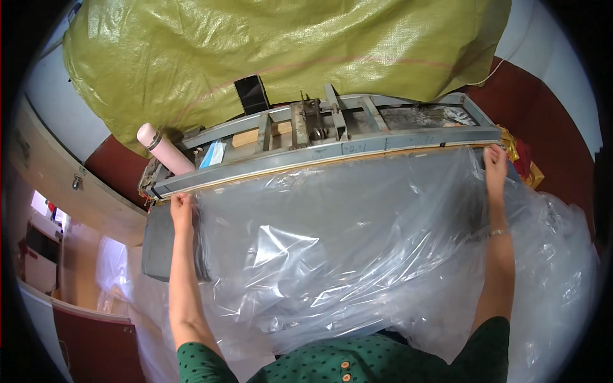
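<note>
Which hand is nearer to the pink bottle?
Left. The left hand is just below and right of the pink bottle; the right hand is far across the machine.

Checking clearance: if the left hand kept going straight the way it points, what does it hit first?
Probably the long grey metal bar of the machine: the left hand, gripping the clear plastic sheet, has fingertips almost at it. Depth unclear.

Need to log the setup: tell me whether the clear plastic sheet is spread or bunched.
Spread: plastic sheet stretched between left hand and right hand.
</note>
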A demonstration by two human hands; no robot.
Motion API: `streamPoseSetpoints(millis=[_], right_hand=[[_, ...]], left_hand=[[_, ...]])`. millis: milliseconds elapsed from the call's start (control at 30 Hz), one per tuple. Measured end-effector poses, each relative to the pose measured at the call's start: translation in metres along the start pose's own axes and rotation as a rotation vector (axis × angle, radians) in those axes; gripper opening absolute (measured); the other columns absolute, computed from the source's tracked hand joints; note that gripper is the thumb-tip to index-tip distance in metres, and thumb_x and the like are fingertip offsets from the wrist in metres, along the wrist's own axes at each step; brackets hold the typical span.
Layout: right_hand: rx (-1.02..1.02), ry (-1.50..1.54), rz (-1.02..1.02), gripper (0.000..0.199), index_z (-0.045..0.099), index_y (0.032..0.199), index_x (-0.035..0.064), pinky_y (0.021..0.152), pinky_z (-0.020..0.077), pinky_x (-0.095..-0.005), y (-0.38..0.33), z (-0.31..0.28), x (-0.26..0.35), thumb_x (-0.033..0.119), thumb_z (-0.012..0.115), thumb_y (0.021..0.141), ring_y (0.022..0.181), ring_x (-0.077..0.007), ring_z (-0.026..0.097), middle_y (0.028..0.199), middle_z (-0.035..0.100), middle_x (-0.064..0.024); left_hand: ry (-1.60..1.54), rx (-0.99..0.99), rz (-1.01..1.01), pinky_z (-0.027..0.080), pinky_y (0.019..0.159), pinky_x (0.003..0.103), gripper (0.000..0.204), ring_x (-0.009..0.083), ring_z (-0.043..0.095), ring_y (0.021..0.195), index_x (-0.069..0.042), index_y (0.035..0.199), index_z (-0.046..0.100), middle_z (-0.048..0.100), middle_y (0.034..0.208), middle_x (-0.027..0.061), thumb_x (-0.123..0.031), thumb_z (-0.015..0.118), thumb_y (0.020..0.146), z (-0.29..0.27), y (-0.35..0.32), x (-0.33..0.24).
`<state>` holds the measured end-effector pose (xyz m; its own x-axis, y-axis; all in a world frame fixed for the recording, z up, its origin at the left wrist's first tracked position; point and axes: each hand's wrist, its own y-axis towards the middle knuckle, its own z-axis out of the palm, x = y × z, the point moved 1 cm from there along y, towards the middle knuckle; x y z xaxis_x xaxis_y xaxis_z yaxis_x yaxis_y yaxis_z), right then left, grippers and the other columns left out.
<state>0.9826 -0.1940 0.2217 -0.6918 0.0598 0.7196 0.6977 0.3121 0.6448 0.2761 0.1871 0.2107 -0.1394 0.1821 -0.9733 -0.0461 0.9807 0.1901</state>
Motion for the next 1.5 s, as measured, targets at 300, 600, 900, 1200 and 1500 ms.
streamPoseSetpoints(millis=[300,600,900,1200,1500], right_hand=[[-0.459,-1.028,0.192,0.056,0.049,0.118,-0.0033,0.092,0.0385,-0.0353,-0.061,-0.211,-0.051,0.039,0.060,0.083,0.108,-0.0242,0.050,0.116,0.054,-0.0133],[-0.227,-0.010,0.166,0.042,0.047,0.118,-0.0046,0.089,0.0402,-0.0279,-0.022,-0.125,-0.045,0.017,0.060,0.084,0.105,-0.0194,0.052,0.114,0.054,-0.0139],[0.771,0.101,0.067,0.026,0.058,0.109,0.0032,0.061,0.0401,-0.0184,0.007,0.022,0.219,0.015,0.056,0.086,0.073,-0.0039,0.050,0.090,0.060,-0.0004],[1.156,0.378,-0.249,0.019,0.059,0.100,0.0007,0.050,0.0319,-0.0177,-0.064,0.106,0.401,0.011,0.059,0.084,0.055,-0.0005,0.037,0.060,0.043,0.0082],[1.144,0.275,-0.458,0.028,0.058,0.101,0.0020,0.050,0.0356,-0.0223,-0.061,0.089,0.435,0.011,0.068,0.076,0.053,-0.0046,0.039,0.055,0.043,0.0031]], left_hand=[[0.540,-0.437,0.521,0.039,0.069,0.026,0.008,0.0161,0.049,0.077,-0.001,0.092,0.050,0.050,0.084,0.0049,-0.002,0.048,0.083,-0.104,-0.185,-0.060],[0.492,1.056,0.548,0.045,0.079,0.040,0.034,0.0312,0.055,0.098,-0.004,0.102,0.059,0.060,0.101,0.0134,-0.026,0.065,0.078,0.037,-0.367,-0.037],[0.406,0.042,-0.027,0.041,0.079,0.029,0.028,0.0137,0.052,0.089,-0.002,0.098,0.058,0.058,0.094,0.0053,-0.027,0.047,0.090,-0.166,-0.225,0.003],[0.347,-0.252,0.410,0.035,0.095,0.031,0.036,0.0191,0.049,0.108,-0.001,0.116,0.052,0.056,0.113,0.0086,-0.025,0.049,0.089,-0.148,-0.156,-0.153],[0.291,0.252,1.079,0.036,0.090,0.038,0.045,0.0269,0.052,0.097,-0.003,0.111,0.050,0.056,0.101,0.0125,-0.015,0.070,0.073,0.129,-0.191,-0.262]])
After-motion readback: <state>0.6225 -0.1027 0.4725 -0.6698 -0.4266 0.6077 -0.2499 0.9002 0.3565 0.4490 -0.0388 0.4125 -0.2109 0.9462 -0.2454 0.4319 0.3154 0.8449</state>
